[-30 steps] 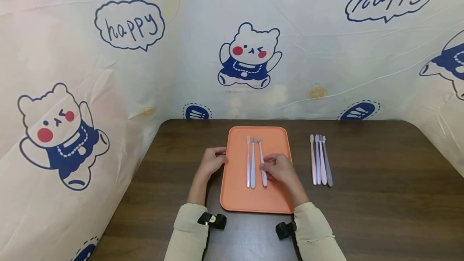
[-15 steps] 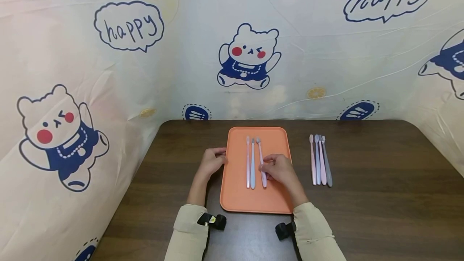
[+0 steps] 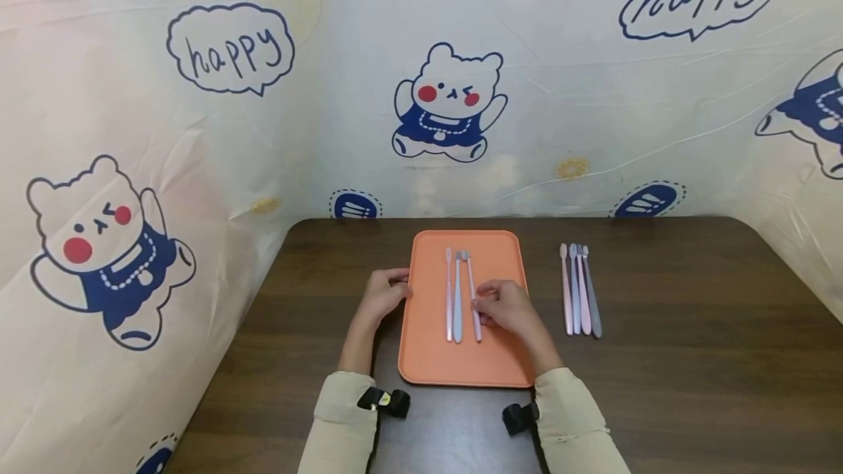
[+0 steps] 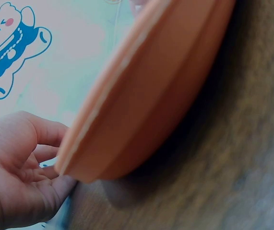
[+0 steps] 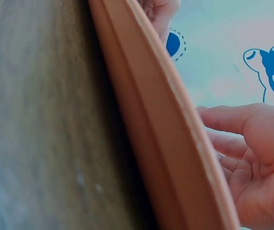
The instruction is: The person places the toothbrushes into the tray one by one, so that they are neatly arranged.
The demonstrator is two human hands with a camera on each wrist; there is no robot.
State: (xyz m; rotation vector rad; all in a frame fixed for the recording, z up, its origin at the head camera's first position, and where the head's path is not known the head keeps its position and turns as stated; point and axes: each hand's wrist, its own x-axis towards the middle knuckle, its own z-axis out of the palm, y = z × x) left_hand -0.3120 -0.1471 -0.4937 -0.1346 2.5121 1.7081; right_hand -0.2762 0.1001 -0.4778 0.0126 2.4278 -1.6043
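Observation:
An orange tray [image 3: 431, 364] lies on the table, and my left hand [image 3: 385, 292] holds its left edge. In the left wrist view the fingers of that left hand [image 4: 24, 167] meet the tray's rim [image 4: 103, 120]. Over the tray's right half, my right hand [image 3: 508, 306] pinches a pink toothbrush [image 3: 471, 282] by its handle. Left of it lie a blue toothbrush [image 3: 458, 313] and another pink toothbrush [image 3: 449, 306], side by side with heads pointing away. In the right wrist view the tray wall [image 5: 160, 124] hides the toothbrushes and the right fingertips.
Right of the tray, a group of several toothbrushes [image 3: 577, 298] in pink, lilac-blue and grey lies on the dark wooden table [image 3: 691, 328]. A printed curtain [image 3: 342, 93] hangs behind the table and along its sides.
The pink toothbrush in my right hand has turned about its length, and its head has come closer to the blue toothbrush. My left hand stays at the tray's edge.

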